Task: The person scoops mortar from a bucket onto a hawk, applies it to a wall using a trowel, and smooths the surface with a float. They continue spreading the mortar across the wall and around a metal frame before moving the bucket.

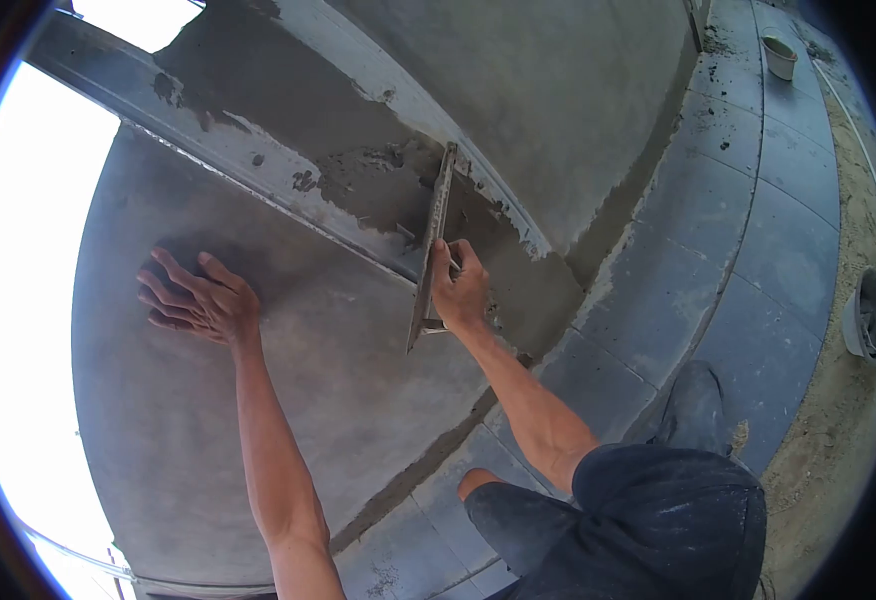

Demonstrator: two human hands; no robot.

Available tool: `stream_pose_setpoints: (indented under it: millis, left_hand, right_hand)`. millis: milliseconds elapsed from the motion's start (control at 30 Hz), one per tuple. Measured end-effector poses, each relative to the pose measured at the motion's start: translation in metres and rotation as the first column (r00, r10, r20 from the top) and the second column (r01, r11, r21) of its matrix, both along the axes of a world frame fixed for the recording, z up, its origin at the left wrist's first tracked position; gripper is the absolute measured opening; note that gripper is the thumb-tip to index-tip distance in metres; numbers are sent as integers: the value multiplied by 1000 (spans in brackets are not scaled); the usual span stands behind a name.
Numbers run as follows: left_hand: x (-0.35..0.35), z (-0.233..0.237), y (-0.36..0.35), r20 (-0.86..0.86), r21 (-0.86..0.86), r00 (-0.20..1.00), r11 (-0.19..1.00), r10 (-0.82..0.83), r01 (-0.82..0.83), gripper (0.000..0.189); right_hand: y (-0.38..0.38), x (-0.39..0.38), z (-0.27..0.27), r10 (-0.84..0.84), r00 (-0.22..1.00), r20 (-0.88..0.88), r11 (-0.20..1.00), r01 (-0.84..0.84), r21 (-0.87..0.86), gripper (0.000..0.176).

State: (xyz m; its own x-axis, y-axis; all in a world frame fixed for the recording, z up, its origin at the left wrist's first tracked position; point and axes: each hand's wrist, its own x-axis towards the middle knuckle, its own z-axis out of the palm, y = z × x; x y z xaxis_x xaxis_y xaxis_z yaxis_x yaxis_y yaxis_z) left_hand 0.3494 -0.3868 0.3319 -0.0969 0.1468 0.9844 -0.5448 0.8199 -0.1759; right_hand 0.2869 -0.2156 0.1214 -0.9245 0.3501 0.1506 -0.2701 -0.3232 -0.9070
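Observation:
My right hand (462,285) is wrapped round the handle of a plastering trowel (436,215). The long flat blade, smeared with mortar, is seen nearly edge-on against a recessed strip of wet grey mortar (358,150). Rough, uneven patches of mortar lie just left of the blade's upper end. My left hand (201,300) rests with spread fingers on the smooth grey wall face (288,350) and holds nothing. Between the two hands a straight raised edge (288,212) borders the strip.
Grey paving tiles (678,270) run along the wall's foot, with mortar crumbs on them. A bucket (779,58) stands at the upper right, another bucket (863,315) at the right edge. Sandy ground (818,450) and a thin white pipe (846,120) lie beyond the tiles.

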Motion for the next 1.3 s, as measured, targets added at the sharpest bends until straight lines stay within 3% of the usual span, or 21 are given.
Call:
stream_pose_setpoints:
  millis: [200,267,367,467,533,600,633,700,733,800,833,900,933,1000,1033,1100,1133,1200,1300]
  left_hand:
    - [-1,-1,0,-14,-7,1000,1000,-11,11,60]
    - [0,-1,-2,-10,-8,1000,1000,17,-18,60]
    - [2,0,-5,9,-3,999,999,38,-38,61]
    - [3,0,2,-5,6,1000,1000,23,-23,60]
    - [2,-1,4,-15,12,1000,1000,9,-8,60]
    - [2,0,4,-21,14,1000,1000,-7,7,60]
    - [1,0,4,-27,11,1000,1000,-16,16,60]
    - [0,-2,4,-37,13,999,1000,-23,23,60]
    - [0,-2,4,-36,15,999,1000,-21,22,60]
    - [0,-1,3,-34,9,999,1000,-18,18,60]
    - [0,1,3,-43,-18,999,1000,-14,13,59]
    - [1,-3,5,-36,-30,999,1000,-6,4,59]
    - [1,-3,5,-30,-11,1000,1000,9,-10,59]
    - [2,-3,5,-27,-1,1000,1000,14,-14,59]
    - [3,-3,4,-25,-21,1000,1000,9,-10,59]
    - [0,0,4,-26,-40,1000,999,5,-6,59]
    - [0,-1,4,-29,-17,1000,1000,-10,9,59]
    - [1,-3,4,-23,6,1000,1000,-21,21,59]
    - [0,-2,3,-21,0,1000,1000,-16,16,59]
  right_hand:
    - [-11,2,94,91,935,-342,990,-49,130,45]
    - [-14,6,129,157,898,-412,987,-152,45,45]
    - [6,16,158,248,803,-542,960,-278,28,42]
    - [42,10,153,289,774,-564,954,-285,96,40]
    - [59,-14,136,177,809,-560,976,-69,209,39]
    - [65,-47,111,-44,773,-633,923,274,269,39]
    - [65,-59,105,-41,768,-639,922,274,272,39]
    - [64,-72,101,-182,756,-629,802,484,349,38]
    - [61,-72,103,-180,754,-631,803,483,349,38]
    - [47,-65,111,-51,857,-513,774,359,522,35]
    - [37,-58,112,-54,855,-516,775,361,518,35]
    - [22,-32,94,158,800,-579,801,239,549,34]
    - [22,-22,79,162,806,-569,797,233,558,34]
    - [22,-10,52,287,760,-583,853,74,516,32]
    - [25,-7,41,273,760,-590,859,84,506,32]
    - [39,-5,20,83,823,-562,941,121,316,32]
    - [44,-8,16,83,823,-561,941,120,315,32]
    - [49,-14,12,97,961,-259,983,-51,177,34]
    - [34,-23,20,55,972,-229,995,-35,90,37]
